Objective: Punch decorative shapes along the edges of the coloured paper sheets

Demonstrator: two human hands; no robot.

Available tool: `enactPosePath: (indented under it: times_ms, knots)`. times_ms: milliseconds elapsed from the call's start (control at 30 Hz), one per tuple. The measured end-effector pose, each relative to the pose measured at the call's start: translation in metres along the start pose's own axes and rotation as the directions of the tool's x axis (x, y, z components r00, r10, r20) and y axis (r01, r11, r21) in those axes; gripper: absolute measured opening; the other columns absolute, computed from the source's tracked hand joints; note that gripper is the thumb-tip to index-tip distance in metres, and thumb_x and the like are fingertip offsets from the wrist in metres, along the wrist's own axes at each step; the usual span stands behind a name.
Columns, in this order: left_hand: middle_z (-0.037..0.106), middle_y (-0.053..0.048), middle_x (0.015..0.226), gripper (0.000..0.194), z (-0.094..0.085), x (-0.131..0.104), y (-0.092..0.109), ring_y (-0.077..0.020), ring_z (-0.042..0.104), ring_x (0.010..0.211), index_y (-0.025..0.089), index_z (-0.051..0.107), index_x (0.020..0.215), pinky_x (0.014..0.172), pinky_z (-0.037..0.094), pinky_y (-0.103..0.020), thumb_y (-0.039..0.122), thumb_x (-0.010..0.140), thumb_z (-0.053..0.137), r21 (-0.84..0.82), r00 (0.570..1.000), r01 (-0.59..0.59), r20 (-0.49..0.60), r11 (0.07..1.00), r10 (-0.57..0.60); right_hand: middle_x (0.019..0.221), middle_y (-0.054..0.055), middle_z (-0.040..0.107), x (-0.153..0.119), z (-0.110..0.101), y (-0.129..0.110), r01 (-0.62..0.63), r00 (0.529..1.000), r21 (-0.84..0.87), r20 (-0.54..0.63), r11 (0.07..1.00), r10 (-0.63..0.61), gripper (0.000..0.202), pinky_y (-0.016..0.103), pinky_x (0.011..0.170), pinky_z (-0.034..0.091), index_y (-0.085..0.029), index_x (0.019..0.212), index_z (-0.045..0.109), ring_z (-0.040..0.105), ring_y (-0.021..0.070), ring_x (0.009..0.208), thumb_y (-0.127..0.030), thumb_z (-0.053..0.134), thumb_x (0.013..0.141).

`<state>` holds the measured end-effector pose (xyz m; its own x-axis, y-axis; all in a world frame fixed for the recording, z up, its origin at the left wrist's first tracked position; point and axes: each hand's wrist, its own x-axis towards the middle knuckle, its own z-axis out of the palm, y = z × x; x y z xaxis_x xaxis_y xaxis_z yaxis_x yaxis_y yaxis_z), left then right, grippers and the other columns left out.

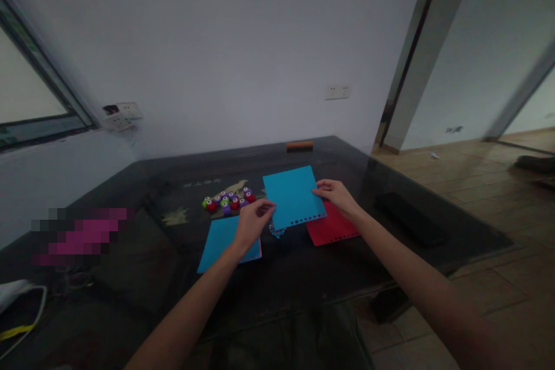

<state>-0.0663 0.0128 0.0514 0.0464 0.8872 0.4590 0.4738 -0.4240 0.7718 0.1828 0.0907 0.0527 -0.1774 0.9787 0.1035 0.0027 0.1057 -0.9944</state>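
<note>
A blue sheet of paper (292, 195) with a row of punched shapes along its near edge is held up between both hands. My left hand (255, 217) pinches its left edge, and my right hand (336, 193) grips the right edge between thumb and fingers. Beneath my left forearm lies a stack of blue paper (219, 240) with some pink at its corner. Red paper (323, 231), also punched along the near edge, rests on the table under my right hand. Small blue cut-outs (277, 232) are piled below the held sheet, partly hidden by it.
Several small red, purple and green craft punches (225, 202) stand grouped behind the blue stack. A long black case (410, 219) lies on the right of the dark table (295, 283). At the back edge sits a brown cylinder (299, 146). A white cable (41, 312) is at lower left.
</note>
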Motion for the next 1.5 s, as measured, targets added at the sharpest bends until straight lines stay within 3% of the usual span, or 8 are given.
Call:
enactPosePath:
  times_ms: [333,567,867,1133,1500]
  knots:
    - [0.066,-0.005,0.069,0.013,0.070,0.032,0.011,-0.0145,0.061,0.064,0.013,0.067,0.078,0.059,0.048,-0.024,0.022,0.073,0.060,-0.153,0.992,0.118,0.070,0.981,-0.108,0.071,0.002,0.065,-0.016,-0.061,0.008,-0.044,0.982,-0.032,-0.187,0.999,0.037,0.042,0.027,0.057,0.045,-0.016,0.083,0.059,0.058,0.0141,0.059,-0.041,0.075,0.054]
    - [0.059,0.000,0.066,0.017,0.103,0.015,0.011,-0.0107,0.056,0.061,0.014,0.064,0.090,0.059,0.045,-0.021,0.019,0.075,0.057,-0.144,0.994,0.091,0.074,0.985,-0.081,0.065,0.001,0.063,-0.020,-0.083,0.024,-0.117,0.969,-0.150,-0.233,0.982,0.079,0.030,0.022,0.050,0.039,-0.013,0.082,0.061,0.052,0.0109,0.052,-0.030,0.071,0.060]
    - [0.060,0.001,0.064,0.021,0.106,0.007,-0.001,-0.0119,0.057,0.062,0.016,0.062,0.096,0.061,0.044,-0.022,0.021,0.076,0.057,-0.012,0.984,0.107,0.144,0.994,-0.105,0.062,-0.002,0.059,-0.019,-0.091,0.028,-0.242,0.962,-0.272,-0.194,0.931,0.194,0.024,0.020,0.045,0.033,-0.014,0.088,0.061,0.046,0.0079,0.048,-0.022,0.067,0.066]
    - [0.061,0.002,0.062,0.018,0.106,0.001,0.005,-0.0121,0.058,0.060,0.017,0.059,0.092,0.060,0.042,-0.022,0.019,0.075,0.058,0.065,0.976,0.090,0.194,0.994,-0.101,0.056,-0.003,0.053,-0.023,-0.092,0.021,-0.267,0.961,-0.421,-0.181,0.867,0.208,0.021,0.020,0.047,0.034,-0.013,0.086,0.064,0.045,0.0083,0.051,-0.024,0.065,0.068]
    - [0.061,0.003,0.062,0.017,0.110,-0.003,0.000,-0.0130,0.059,0.061,0.019,0.057,0.090,0.058,0.040,-0.022,0.017,0.074,0.059,0.160,0.970,0.063,0.222,0.985,-0.098,0.055,0.000,0.054,-0.023,-0.089,0.021,-0.286,0.953,-0.407,-0.211,0.867,0.215,0.007,0.021,0.045,0.040,-0.012,0.072,0.064,0.048,0.0090,0.049,-0.017,0.065,0.067]
